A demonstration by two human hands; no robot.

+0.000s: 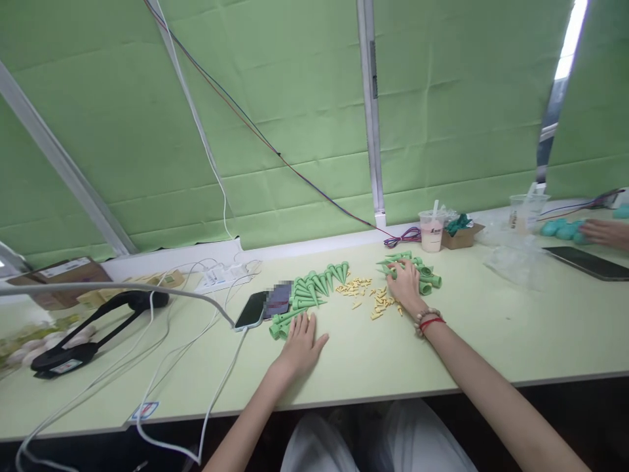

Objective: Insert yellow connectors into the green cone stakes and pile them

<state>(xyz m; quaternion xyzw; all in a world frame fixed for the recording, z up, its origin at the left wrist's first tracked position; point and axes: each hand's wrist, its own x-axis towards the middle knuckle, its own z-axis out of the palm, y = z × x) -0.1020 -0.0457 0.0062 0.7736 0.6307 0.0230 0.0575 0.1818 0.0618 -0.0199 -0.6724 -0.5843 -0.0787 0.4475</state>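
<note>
So the person is sitting at a long pale green worktop [491, 341] with both arms stretched out, and the parts are lying sorted into three groups, which looks deliberate to me: kinds kept apart, all within arm's reach.

The left hand [301, 344] is lying flat and open, palm down, fingers spread, with the fingertips just touching the near end of the left pile of green cones [307, 292]. Those cones are lying on their sides in a loose fan, a few trailing down toward the hand. It isn't gripping anything, more like it's resting there to steady things.

The right hand [405, 283] is reaching over the right pile of green cones [423, 274], palm down and fingers curled onto the heap. I honestly can't tell if it's pinching one or just pressing on the pile, the fingers are hiding that. There's a red string and bead bracelet [428, 319] on that wrist.

Between the two piles the small yellow tips [366, 295] are lying scattered, right in the middle where either hand gets to them.

A phone [261, 307] is sitting just left of the cones, plugged into a white cable [221, 387]. A drink cup [431, 229] is standing at the back, and another person's hand [602, 233] is working far right.
</note>
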